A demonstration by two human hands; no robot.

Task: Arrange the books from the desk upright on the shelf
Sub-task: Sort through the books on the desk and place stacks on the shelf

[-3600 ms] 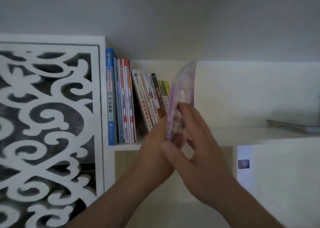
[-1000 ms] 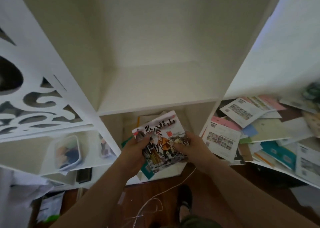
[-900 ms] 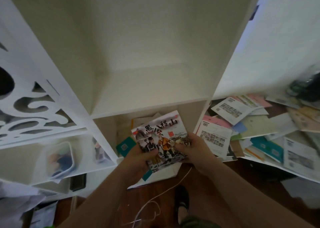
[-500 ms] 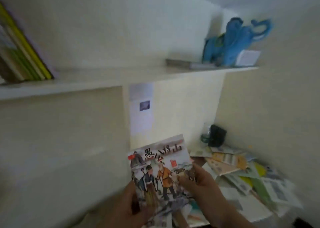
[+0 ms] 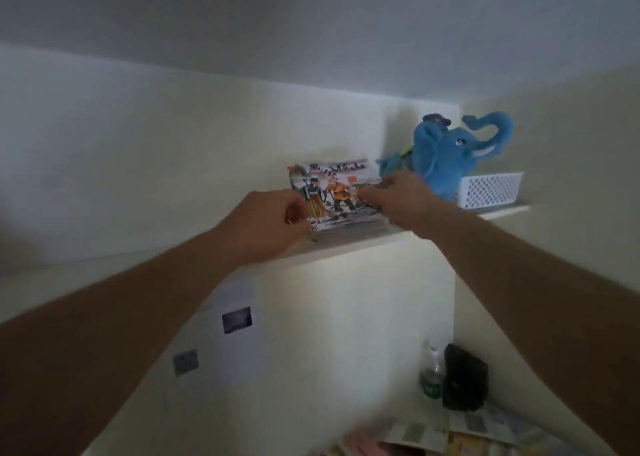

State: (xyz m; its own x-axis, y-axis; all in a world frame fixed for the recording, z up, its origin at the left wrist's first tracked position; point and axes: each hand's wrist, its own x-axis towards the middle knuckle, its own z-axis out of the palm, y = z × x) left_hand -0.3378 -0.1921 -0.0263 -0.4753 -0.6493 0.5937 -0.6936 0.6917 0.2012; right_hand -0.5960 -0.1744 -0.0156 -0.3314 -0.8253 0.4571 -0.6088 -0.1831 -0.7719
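A thin picture book point(image 5: 334, 192) with painted figures and black characters on its cover is raised to the high white shelf point(image 5: 346, 247). Its lower edge is at the shelf board and the cover faces me, leaning back. My left hand point(image 5: 268, 221) grips the book's lower left corner. My right hand point(image 5: 398, 197) pinches its right edge. Both arms reach up from below. The row of books standing on the shelf is out of view to the left.
A blue plush elephant point(image 5: 457, 150) and a white perforated basket point(image 5: 491, 189) sit on the shelf just right of the book. Below, a bottle point(image 5: 431, 376), a dark object point(image 5: 464, 383) and loose papers point(image 5: 485, 431) lie on the desk.
Both hands have lifted the picture book from low in front of me up to the shelf, next to the plush elephant. My view has tilted upward.
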